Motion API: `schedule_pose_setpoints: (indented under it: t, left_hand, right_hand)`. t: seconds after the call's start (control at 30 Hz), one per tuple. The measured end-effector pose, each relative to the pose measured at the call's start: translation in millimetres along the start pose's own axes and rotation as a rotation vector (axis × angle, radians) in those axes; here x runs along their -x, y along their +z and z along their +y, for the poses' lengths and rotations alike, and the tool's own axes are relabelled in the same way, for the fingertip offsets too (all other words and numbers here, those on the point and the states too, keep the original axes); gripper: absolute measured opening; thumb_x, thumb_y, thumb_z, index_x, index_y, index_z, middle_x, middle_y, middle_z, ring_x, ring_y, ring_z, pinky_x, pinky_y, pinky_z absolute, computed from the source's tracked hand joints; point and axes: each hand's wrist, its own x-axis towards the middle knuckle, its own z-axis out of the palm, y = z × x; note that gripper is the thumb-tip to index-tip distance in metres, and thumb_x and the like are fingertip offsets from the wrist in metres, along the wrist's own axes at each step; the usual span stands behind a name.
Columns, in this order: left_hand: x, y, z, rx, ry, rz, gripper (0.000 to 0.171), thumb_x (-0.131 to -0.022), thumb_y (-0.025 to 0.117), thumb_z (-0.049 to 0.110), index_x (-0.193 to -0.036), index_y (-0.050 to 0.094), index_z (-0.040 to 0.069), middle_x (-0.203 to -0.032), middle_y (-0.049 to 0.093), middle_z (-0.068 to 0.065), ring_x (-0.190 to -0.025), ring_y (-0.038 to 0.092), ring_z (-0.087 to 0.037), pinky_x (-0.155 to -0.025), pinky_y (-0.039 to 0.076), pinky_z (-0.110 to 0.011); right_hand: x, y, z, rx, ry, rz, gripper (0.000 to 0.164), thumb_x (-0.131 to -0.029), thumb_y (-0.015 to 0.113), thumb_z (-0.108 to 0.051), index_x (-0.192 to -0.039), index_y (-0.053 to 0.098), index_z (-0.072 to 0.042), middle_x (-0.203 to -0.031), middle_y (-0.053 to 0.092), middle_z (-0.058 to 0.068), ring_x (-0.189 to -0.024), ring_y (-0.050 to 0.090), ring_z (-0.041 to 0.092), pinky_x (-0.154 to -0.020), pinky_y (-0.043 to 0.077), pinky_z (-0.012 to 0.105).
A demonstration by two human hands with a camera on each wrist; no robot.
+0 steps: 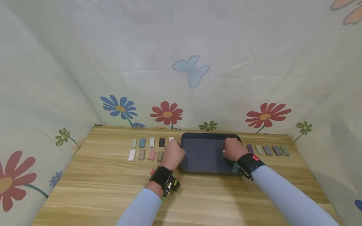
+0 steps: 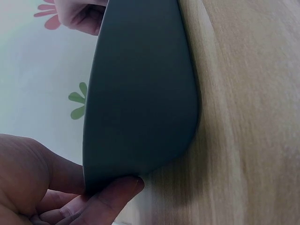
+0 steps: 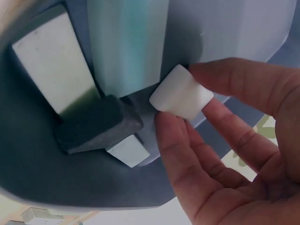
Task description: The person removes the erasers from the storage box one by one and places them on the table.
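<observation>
A dark grey rectangular tray (image 1: pixel 202 153) lies on the wooden table between both hands. At its left end, my left hand (image 1: pixel 173 154) pinches the wall; in the left wrist view, thumb and fingers lie on either side of the tray wall (image 2: pixel 140 93). Over the tray's right part, my right hand (image 1: pixel 234 149) holds a small white block (image 3: pixel 180 93) between thumb and fingertips. Around it in the tray are a teal block (image 3: pixel 126 47), a long whitish block (image 3: pixel 56 61), a dark block (image 3: pixel 101 124) and a smaller white block (image 3: pixel 129 151).
Left of the tray, small blocks stand in two rows, among them a blue one (image 1: pixel 142 142), a black one (image 1: pixel 161 142) and a pink one (image 1: pixel 152 154). Right of it, a purple block (image 1: pixel 250 148) begins another row. A flowered curtain (image 1: pixel 135 75) surrounds the table.
</observation>
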Motion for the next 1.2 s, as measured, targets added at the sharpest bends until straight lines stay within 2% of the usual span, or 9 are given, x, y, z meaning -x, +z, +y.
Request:
schedule_pose_setpoints:
  t: [0.17,0.37,0.53,0.7,0.83,1.07,1.2]
  left_hand:
    - [-0.8,2.1,-0.8,-0.008,0.014,0.010,0.022,-0.076,0.057,0.004,-0.056,0.054,0.010,-0.048,0.038,0.002,-0.040,0.043,-0.014,-0.035,0.028,-0.026]
    - [-2.2,4.6,-2.4,-0.009,0.024,0.019,0.023,-0.075,0.056,0.004,-0.054,0.052,0.011,-0.048,0.036,0.003,-0.039,0.040,-0.013,-0.034,0.027,-0.026]
    - [-2.6,3.7,-1.3,-0.008,0.034,0.031,0.024,-0.074,0.057,0.003,-0.053,0.051,0.011,-0.047,0.035,0.003,-0.038,0.038,-0.013,-0.034,0.025,-0.026]
    - [-2.6,2.4,-0.9,-0.001,0.028,0.028,0.023,-0.075,0.057,0.003,-0.053,0.052,0.010,-0.047,0.036,0.002,-0.037,0.039,-0.014,-0.034,0.025,-0.026]
    - [-2.3,3.1,-1.6,-0.012,0.028,0.029,0.023,-0.074,0.056,0.003,-0.054,0.051,0.010,-0.048,0.037,0.002,-0.038,0.039,-0.014,-0.034,0.026,-0.027]
    - [-0.4,2.8,-2.3,0.006,0.041,0.042,0.022,-0.073,0.056,0.002,-0.054,0.049,0.011,-0.049,0.035,0.003,-0.039,0.038,-0.014,-0.035,0.026,-0.026]
    - [-0.3,2.4,-2.3,0.000,0.052,0.047,0.022,-0.073,0.056,0.002,-0.054,0.048,0.011,-0.049,0.034,0.003,-0.040,0.037,-0.013,-0.036,0.026,-0.026]
  right_hand:
    - [4,1,-3,-0.059,-0.008,-0.045,0.024,-0.066,0.069,-0.006,-0.090,0.071,-0.005,-0.090,0.071,0.007,-0.078,0.065,0.018,-0.063,0.053,0.035]
    - [10,-6,-6,-0.079,-0.078,0.027,0.025,-0.065,0.072,-0.008,-0.089,0.072,-0.007,-0.087,0.069,0.005,-0.075,0.061,0.016,-0.063,0.050,0.034]
    - [17,-27,-1,-0.099,-0.084,0.052,0.027,-0.069,0.075,-0.012,-0.095,0.071,-0.006,-0.087,0.066,0.006,-0.075,0.056,0.019,-0.064,0.049,0.033]
    - [28,-48,20,-0.150,-0.036,0.073,0.030,-0.073,0.071,-0.011,-0.102,0.068,-0.002,-0.095,0.065,0.013,-0.077,0.056,0.022,-0.063,0.049,0.032]
    - [37,-58,43,-0.171,0.042,0.086,0.035,-0.075,0.070,-0.012,-0.108,0.065,-0.001,-0.102,0.062,0.018,-0.077,0.058,0.023,-0.063,0.049,0.034]
    - [52,-53,80,-0.148,0.110,0.122,0.033,-0.078,0.071,-0.020,-0.103,0.068,0.000,-0.102,0.064,0.020,-0.090,0.058,0.033,-0.073,0.049,0.046]
    - [56,-45,95,-0.149,0.155,0.102,0.032,-0.074,0.074,-0.015,-0.101,0.068,0.001,-0.097,0.066,0.020,-0.083,0.057,0.030,-0.070,0.049,0.043]
